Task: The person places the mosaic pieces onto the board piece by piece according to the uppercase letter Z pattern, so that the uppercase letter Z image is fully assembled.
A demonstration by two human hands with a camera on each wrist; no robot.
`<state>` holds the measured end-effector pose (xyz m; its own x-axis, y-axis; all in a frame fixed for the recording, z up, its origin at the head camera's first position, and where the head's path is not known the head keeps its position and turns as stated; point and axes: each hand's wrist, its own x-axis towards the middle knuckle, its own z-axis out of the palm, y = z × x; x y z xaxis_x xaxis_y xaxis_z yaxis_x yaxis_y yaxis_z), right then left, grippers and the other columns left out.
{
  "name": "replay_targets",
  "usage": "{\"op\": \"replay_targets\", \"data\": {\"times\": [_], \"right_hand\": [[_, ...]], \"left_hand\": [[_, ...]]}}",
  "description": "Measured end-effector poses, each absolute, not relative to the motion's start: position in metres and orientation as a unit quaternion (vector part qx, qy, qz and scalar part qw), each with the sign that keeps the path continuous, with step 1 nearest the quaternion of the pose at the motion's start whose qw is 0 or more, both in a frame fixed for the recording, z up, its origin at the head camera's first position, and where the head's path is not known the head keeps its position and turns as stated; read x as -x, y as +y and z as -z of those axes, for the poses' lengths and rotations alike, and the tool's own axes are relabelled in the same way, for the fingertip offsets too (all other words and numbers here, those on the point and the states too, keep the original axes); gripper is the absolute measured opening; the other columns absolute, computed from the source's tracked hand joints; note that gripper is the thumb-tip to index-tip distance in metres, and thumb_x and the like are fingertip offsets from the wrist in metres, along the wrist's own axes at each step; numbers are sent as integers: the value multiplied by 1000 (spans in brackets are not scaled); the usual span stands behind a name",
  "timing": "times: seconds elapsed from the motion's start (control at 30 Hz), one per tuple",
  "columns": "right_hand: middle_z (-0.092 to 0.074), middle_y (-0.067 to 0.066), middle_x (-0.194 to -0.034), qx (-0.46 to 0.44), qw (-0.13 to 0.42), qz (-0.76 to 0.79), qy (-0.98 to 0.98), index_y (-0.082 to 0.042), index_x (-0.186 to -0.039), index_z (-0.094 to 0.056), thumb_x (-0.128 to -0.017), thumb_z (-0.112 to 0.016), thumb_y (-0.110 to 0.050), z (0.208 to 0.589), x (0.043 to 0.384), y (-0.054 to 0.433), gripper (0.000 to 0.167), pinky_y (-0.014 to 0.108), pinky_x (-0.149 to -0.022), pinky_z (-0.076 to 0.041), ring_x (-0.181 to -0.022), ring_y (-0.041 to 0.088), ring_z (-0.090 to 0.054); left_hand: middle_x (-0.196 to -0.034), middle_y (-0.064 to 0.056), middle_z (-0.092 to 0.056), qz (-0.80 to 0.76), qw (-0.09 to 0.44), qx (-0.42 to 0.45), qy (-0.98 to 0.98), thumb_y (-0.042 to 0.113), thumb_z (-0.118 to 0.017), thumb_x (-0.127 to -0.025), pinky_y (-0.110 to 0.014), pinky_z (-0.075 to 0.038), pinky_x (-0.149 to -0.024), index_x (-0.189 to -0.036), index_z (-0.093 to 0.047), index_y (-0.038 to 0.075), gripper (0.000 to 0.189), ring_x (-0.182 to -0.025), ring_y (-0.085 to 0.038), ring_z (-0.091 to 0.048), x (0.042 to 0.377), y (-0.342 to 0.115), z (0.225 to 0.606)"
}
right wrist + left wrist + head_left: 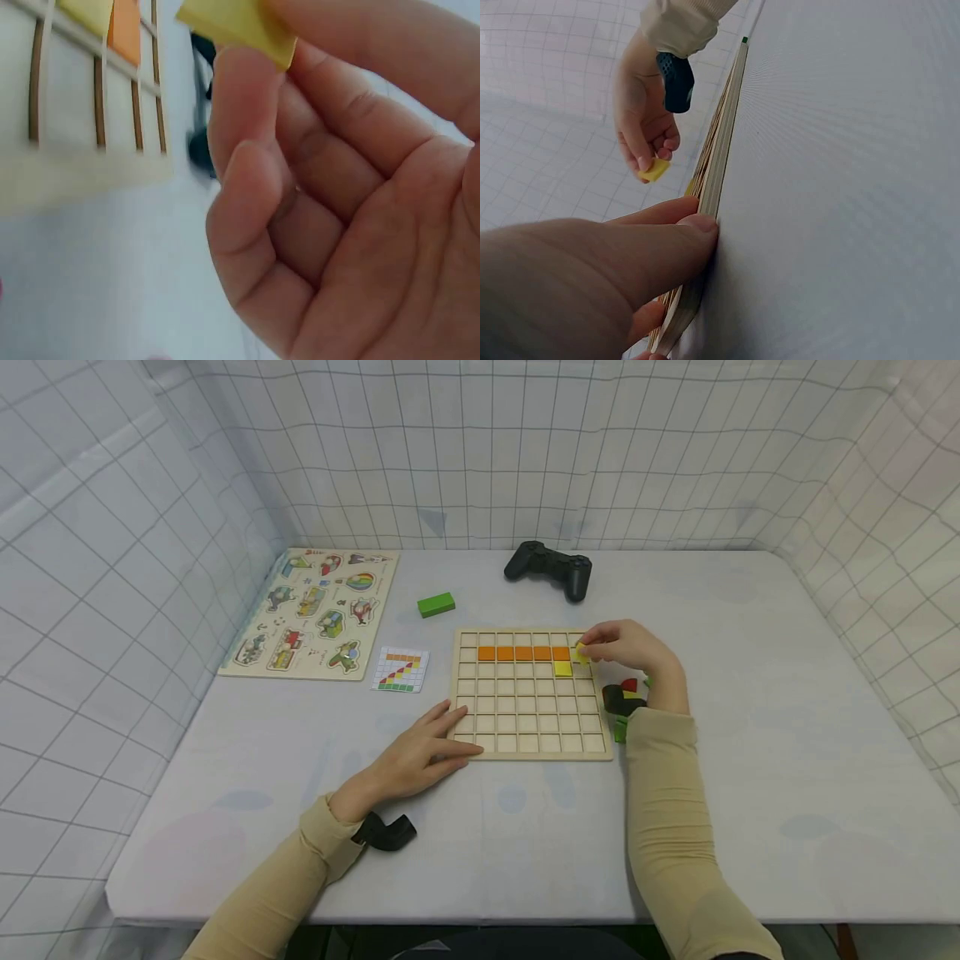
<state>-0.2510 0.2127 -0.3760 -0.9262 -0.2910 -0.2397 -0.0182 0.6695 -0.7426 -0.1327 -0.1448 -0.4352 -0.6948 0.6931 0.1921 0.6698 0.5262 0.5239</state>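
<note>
from the head view, the right hand (632,647) pinches a small yellow piece (581,653) between thumb and fingers, over the right part of the wooden grid board (532,756), just right of a row of five orange tiles (522,653). a yellow tile (562,669) sits on the board directly on the near side of the row's rightmost orange one. the left hand (420,756) grasps nothing; its fingers are spread and rest on the board's near left corner. left of the board lies a pattern card (401,669) with orange, red, yellow and green squares, and beyond it a green block (437,604). a picture puzzle board (307,614) lies farther left, and a black game controller (550,570) lies past the far edge. beside the board's right edge, red, yellow and green pieces (630,687) are partly hidden by the right wrist's black device (622,700).

from the left wrist, the board is seen edge-on, the left thumb touching its side. the yellow piece is in the right fingertips, a gap showing between it and the board.

from the right wrist, the piece is held at the fingertips, the other fingers curled toward the palm; a corner of the board is near.
</note>
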Motion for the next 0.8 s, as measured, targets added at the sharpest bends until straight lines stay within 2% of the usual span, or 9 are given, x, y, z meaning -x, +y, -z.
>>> {"op": "replay_targets", "data": {"times": [0.17, 0.33, 0.6, 0.8], "right_hand": [[-66, 8, -101, 147, 197, 420, 873, -4, -112, -64, -90, -63, -27, 373, 253, 190, 31, 42, -88, -46, -91, 26, -61], [-63, 13, -103, 178, 230, 427, 856, -2, -112, -62, -91, -61, -23, 376, 255, 175, 30, 41, -86, -48, -93, 27, -60], [-60, 10, -110, 168, 244, 391, 871, -4, -107, -64, -90, -64, -24, 386, 258, 165, 27, 35, -86, -43, -94, 22, -53], [-61, 7, -102, 158, 259, 381, 874, -4, -104, -65, -90, -64, -23, 389, 258, 164, 25, 32, -80, -42, -88, 20, -51]], "left_hand": [[-145, -22, -36, -292, 17, -392, 872, 19, -64, -91, -52, -19, -112, -114, -71, 19, 24, -138, -42, -18, 133, -145, 435], [-145, -21, -36, -292, 20, -390, 873, 20, -63, -91, -51, -20, -112, -114, -71, 19, 24, -138, -41, -18, 133, -144, 435], [-147, -19, -34, -294, 31, -382, 875, 21, -62, -92, -49, -18, -113, -115, -70, 19, 24, -139, -38, -16, 132, -144, 435], [-146, -20, -34, -292, 30, -386, 875, 20, -62, -92, -50, -18, -113, -115, -70, 19, 25, -139, -39, -16, 133, -145, 436]]}}
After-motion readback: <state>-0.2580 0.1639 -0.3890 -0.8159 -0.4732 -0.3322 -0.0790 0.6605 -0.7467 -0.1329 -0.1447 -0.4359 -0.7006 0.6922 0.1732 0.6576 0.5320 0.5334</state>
